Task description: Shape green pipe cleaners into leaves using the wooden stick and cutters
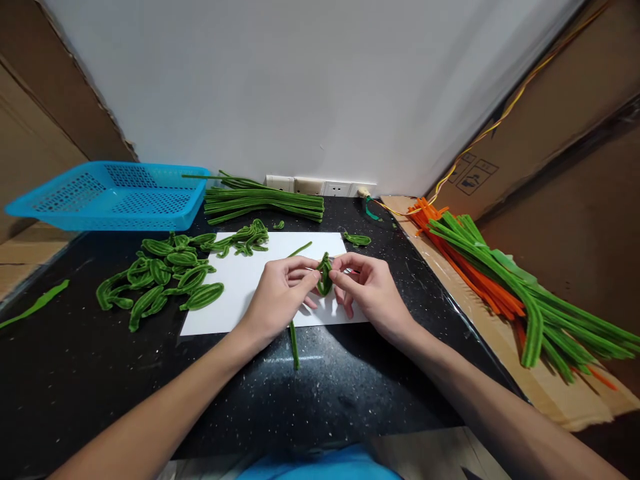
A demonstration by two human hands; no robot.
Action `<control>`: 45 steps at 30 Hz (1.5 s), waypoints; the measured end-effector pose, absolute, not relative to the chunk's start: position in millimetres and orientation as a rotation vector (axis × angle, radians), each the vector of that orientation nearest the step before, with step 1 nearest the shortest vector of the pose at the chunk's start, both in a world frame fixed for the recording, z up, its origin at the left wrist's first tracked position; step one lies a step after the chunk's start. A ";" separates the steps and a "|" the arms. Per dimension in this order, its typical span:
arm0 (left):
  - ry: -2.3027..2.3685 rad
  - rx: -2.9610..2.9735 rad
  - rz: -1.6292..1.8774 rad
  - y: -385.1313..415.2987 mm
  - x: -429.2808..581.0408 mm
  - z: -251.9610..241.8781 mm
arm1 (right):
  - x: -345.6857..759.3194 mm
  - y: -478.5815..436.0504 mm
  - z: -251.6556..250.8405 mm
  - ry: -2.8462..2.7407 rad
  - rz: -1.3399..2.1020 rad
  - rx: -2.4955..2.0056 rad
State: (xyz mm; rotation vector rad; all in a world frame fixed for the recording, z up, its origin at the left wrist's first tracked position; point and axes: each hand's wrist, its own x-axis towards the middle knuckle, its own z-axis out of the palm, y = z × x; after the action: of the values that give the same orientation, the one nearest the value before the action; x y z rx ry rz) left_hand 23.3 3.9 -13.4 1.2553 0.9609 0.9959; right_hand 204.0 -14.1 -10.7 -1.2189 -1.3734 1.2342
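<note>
Between both hands, above a white sheet of paper [225, 317], is a small leaf shape bent from green pipe cleaner [325, 275], its twisted tip pointing up. My left hand [283, 290] pinches its left side with thumb and fingertips. From the right, my right hand [367, 287] pinches the same leaf. A loose green pipe cleaner [295, 347] sticks out below my left hand onto the black counter. Something partly hidden lies behind my right fingers; I cannot make out what it is. Finished-looking pipe cleaner leaves [160, 272] lie heaped to the left.
At the back left stands a blue perforated basket [193, 207]. A bundle of dark green pipe cleaners [265, 203] lies by the wall sockets [337, 189]. Bright green pipe cleaners [533, 307] and orange ones [480, 283] rest on cardboard at the right. A yellow-red cable [490, 130] runs up there.
</note>
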 end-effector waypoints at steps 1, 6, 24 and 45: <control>0.965 1.292 1.003 3.9 22.9 -14.3 | 204.5 -13.1 -11.4 -1.365 1.224 -1.196; 1.002 1.409 0.988 2.7 22.3 -15.9 | 203.2 -11.7 -11.6 -1.299 1.223 -1.091; 0.805 1.353 0.868 -0.4 18.1 -6.0 | 201.7 -19.8 -4.6 -1.430 1.058 -1.187; 0.825 1.475 0.881 0.0 18.9 -11.4 | 202.6 -20.0 -8.5 -1.523 1.006 -1.105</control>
State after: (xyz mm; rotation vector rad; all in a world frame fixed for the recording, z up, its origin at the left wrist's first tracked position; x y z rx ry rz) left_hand 18.9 0.0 -11.4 1.4753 0.8253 0.8815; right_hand 202.6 -20.0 -8.5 -1.1046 -1.5229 1.0063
